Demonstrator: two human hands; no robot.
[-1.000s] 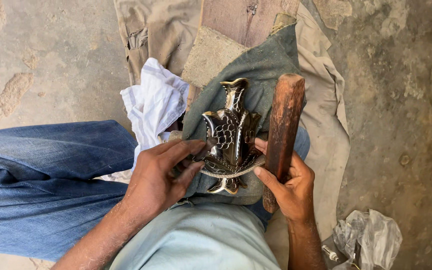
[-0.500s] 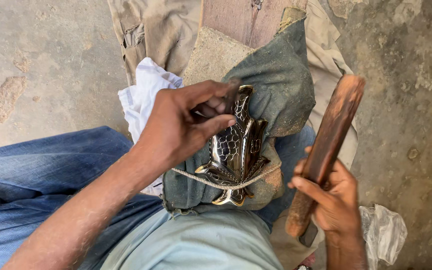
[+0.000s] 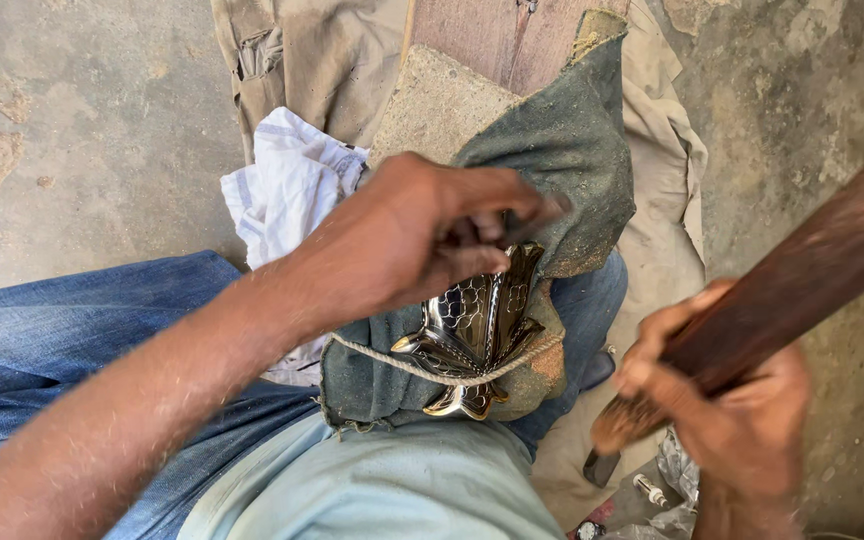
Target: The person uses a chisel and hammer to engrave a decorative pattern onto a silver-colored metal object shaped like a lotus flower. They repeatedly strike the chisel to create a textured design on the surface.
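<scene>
The shiny metal fish ornament (image 3: pixel 477 335) lies on dark green cloth (image 3: pixel 562 150) over the lap, a cord (image 3: pixel 422 368) crossing its lower part. Above its top edge, the left hand (image 3: pixel 417 240) presses its fingers together, pinching something blurred. Right of it, over open concrete floor (image 3: pixel 82 110), the right hand (image 3: pixel 742 410) wraps a wooden bar (image 3: pixel 802 285). A white rag (image 3: pixel 287 185) lies left of the ornament.

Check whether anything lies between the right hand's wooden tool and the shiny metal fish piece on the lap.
Partly. The left hand covers the upper end of the metal fish piece, and a cord crosses its lower part. The wooden tool, held by the right hand, is off to the side; nothing else visible lies between.
</scene>
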